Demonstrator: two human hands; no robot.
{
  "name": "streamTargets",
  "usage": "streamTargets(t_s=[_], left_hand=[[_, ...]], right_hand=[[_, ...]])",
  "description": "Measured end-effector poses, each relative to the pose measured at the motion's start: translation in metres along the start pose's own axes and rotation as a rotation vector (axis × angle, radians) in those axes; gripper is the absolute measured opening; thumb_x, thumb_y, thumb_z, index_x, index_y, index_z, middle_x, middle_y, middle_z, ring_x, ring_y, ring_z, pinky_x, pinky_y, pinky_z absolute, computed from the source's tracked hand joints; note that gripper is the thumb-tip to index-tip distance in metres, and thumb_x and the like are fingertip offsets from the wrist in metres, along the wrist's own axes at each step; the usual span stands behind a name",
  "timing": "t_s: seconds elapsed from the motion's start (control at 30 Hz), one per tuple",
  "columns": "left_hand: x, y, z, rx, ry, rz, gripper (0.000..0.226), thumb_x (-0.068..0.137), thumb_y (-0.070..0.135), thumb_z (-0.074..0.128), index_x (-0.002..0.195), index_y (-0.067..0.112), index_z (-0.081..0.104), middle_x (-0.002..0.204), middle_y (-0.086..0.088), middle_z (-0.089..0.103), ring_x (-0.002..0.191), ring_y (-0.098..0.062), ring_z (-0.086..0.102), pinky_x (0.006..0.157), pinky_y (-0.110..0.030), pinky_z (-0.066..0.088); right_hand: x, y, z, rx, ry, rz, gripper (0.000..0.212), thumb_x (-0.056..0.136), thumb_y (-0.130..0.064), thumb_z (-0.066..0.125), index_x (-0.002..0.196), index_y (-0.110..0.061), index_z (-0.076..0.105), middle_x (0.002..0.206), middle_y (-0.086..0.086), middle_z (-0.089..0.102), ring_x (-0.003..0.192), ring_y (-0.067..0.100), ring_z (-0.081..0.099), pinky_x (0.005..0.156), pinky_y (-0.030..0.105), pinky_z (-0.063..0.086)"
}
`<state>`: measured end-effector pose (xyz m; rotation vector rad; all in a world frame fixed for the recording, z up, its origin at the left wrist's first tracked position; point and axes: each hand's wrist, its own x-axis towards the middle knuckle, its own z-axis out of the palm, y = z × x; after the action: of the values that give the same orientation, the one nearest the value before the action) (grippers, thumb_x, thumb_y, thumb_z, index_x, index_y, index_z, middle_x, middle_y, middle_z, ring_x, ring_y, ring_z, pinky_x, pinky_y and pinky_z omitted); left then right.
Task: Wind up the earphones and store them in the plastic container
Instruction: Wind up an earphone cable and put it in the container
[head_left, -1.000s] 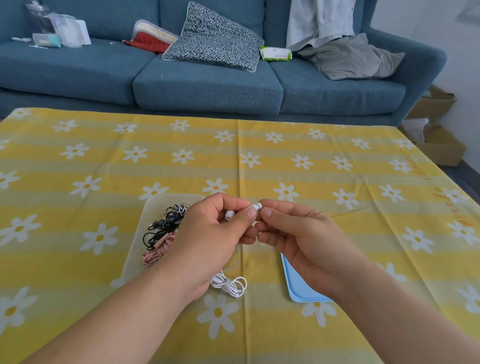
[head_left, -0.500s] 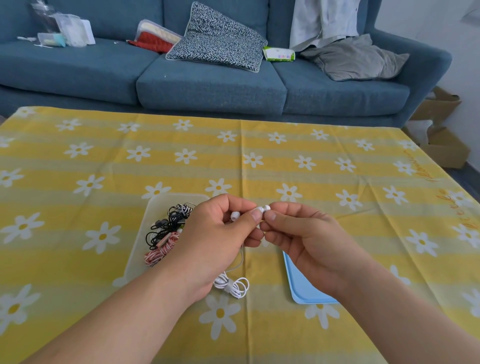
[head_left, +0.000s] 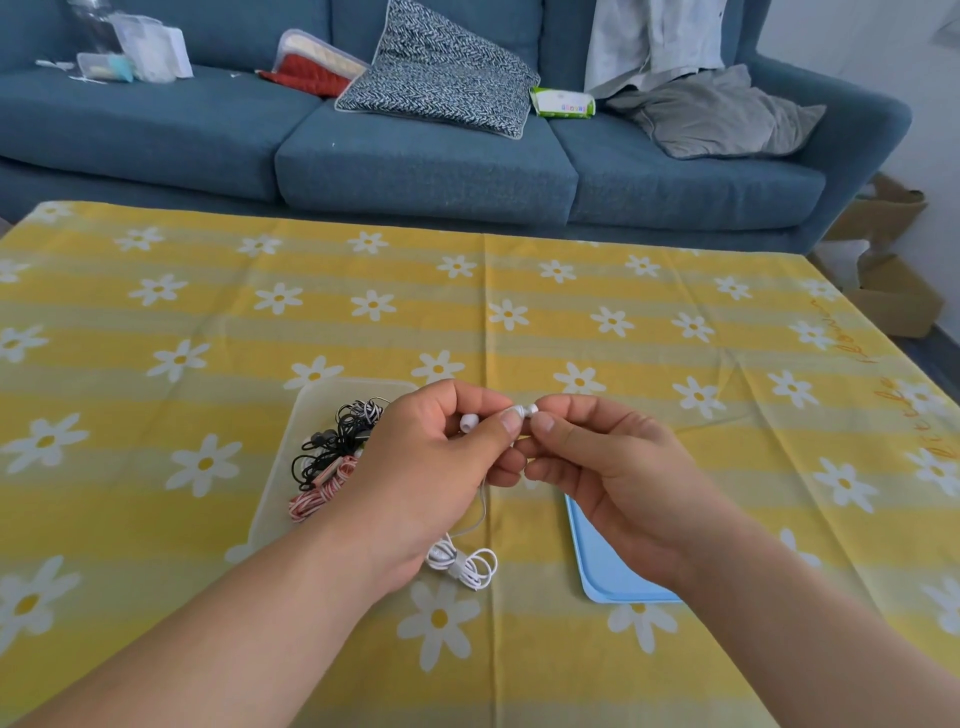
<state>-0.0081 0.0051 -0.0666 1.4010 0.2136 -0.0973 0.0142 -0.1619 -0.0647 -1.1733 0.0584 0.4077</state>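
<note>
Both hands meet above the near middle of the table, holding the white earphones (head_left: 462, 564). My left hand (head_left: 426, 467) pinches one earbud, and a second earbud shows between its fingers. My right hand (head_left: 608, 467) pinches the same pair from the right. The white cord drops from my left hand to a small coil lying on the cloth. The clear plastic container (head_left: 306, 400) sits left of my hands, holding black earphones (head_left: 337, 441) and red-and-white earphones (head_left: 317, 496). My left wrist hides part of the container.
A light blue lid (head_left: 597, 571) lies on the cloth under my right hand. The table wears a yellow daisy tablecloth (head_left: 675, 338). Behind it stands a blue sofa (head_left: 426, 161) with a cushion, clothes and small items. Cardboard boxes (head_left: 888, 291) sit at the right.
Both hands stay together on the earbuds with hardly any shift. The coil on the cloth lies in the same place.
</note>
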Motion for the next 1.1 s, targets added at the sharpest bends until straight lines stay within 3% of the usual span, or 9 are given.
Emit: streamTargets(t_s=[0.13, 0.2, 0.37, 0.53, 0.7, 0.87, 0.93, 1.1], left_hand=[[-0.0008, -0.0012, 0.0000, 0.004, -0.001, -0.004, 0.006, 0.093, 0.010, 0.072, 0.099, 0.011, 0.073, 0.075, -0.009, 0.076, 0.069, -0.016, 0.072, 0.070, -0.031, 0.062], [-0.0011, -0.0006, 0.0007, 0.004, -0.003, -0.005, 0.006, 0.093, 0.010, 0.072, 0.099, 0.011, 0.072, 0.075, -0.008, 0.075, 0.068, -0.015, 0.072, 0.070, -0.030, 0.062], [-0.0007, -0.0011, 0.0005, 0.005, -0.012, -0.011, 0.008, 0.094, 0.011, 0.072, 0.101, 0.010, 0.072, 0.075, -0.009, 0.075, 0.069, -0.015, 0.073, 0.070, -0.031, 0.062], [-0.0010, -0.0011, -0.0005, 0.008, -0.016, -0.014, 0.008, 0.094, 0.011, 0.072, 0.101, 0.009, 0.073, 0.075, -0.009, 0.075, 0.068, -0.017, 0.072, 0.070, -0.031, 0.063], [-0.0008, -0.0002, -0.0003, 0.006, -0.017, -0.018, 0.008, 0.094, 0.010, 0.071, 0.101, 0.009, 0.072, 0.075, -0.009, 0.075, 0.068, -0.017, 0.072, 0.069, -0.029, 0.062], [-0.0018, 0.0010, 0.0002, -0.008, -0.016, -0.023, 0.007, 0.094, 0.008, 0.071, 0.101, 0.007, 0.072, 0.070, -0.006, 0.073, 0.066, -0.015, 0.071, 0.065, -0.027, 0.061], [-0.0021, 0.0013, 0.0005, -0.003, -0.016, -0.025, 0.007, 0.094, 0.008, 0.071, 0.100, 0.007, 0.072, 0.070, -0.005, 0.073, 0.066, -0.015, 0.071, 0.065, -0.027, 0.060], [-0.0036, 0.0020, 0.0018, -0.014, -0.013, -0.025, 0.007, 0.095, 0.009, 0.070, 0.101, 0.008, 0.072, 0.073, -0.009, 0.074, 0.066, -0.015, 0.071, 0.066, -0.027, 0.060]], right_hand=[[0.0004, 0.0042, 0.0004, -0.096, 0.013, -0.061, 0.020, 0.085, -0.006, 0.074, 0.102, 0.004, 0.068, 0.091, 0.029, 0.071, 0.081, 0.038, 0.070, 0.087, 0.050, 0.059], [0.0009, 0.0068, 0.0008, -0.127, 0.022, -0.082, 0.016, 0.090, -0.004, 0.071, 0.103, 0.003, 0.066, 0.095, 0.030, 0.070, 0.083, 0.039, 0.069, 0.090, 0.056, 0.057], [0.0015, 0.0072, 0.0016, -0.163, 0.009, -0.095, 0.014, 0.091, -0.007, 0.071, 0.100, -0.001, 0.063, 0.093, 0.022, 0.066, 0.082, 0.037, 0.069, 0.088, 0.060, 0.058], [0.0003, 0.0030, -0.0002, -0.267, 0.029, -0.085, 0.014, 0.086, -0.015, 0.075, 0.092, -0.009, 0.064, 0.093, 0.013, 0.063, 0.081, 0.027, 0.071, 0.072, 0.041, 0.057], [0.0008, 0.0030, -0.0033, -0.268, 0.000, -0.069, 0.020, 0.080, -0.020, 0.078, 0.091, -0.010, 0.065, 0.095, 0.014, 0.061, 0.082, 0.028, 0.070, 0.073, 0.043, 0.057], [0.0009, 0.0038, -0.0037, -0.296, -0.007, -0.116, 0.012, 0.088, -0.013, 0.074, 0.093, -0.008, 0.065, 0.091, 0.014, 0.063, 0.081, 0.029, 0.071, 0.072, 0.042, 0.056], [0.0009, 0.0039, -0.0031, -0.293, 0.002, -0.137, 0.007, 0.092, -0.008, 0.070, 0.094, -0.006, 0.064, 0.088, 0.014, 0.065, 0.080, 0.029, 0.071, 0.074, 0.045, 0.056], [0.0008, 0.0075, -0.0001, -0.260, 0.010, -0.145, 0.005, 0.095, -0.003, 0.067, 0.095, -0.001, 0.062, 0.084, 0.018, 0.069, 0.081, 0.036, 0.069, 0.088, 0.065, 0.056]])
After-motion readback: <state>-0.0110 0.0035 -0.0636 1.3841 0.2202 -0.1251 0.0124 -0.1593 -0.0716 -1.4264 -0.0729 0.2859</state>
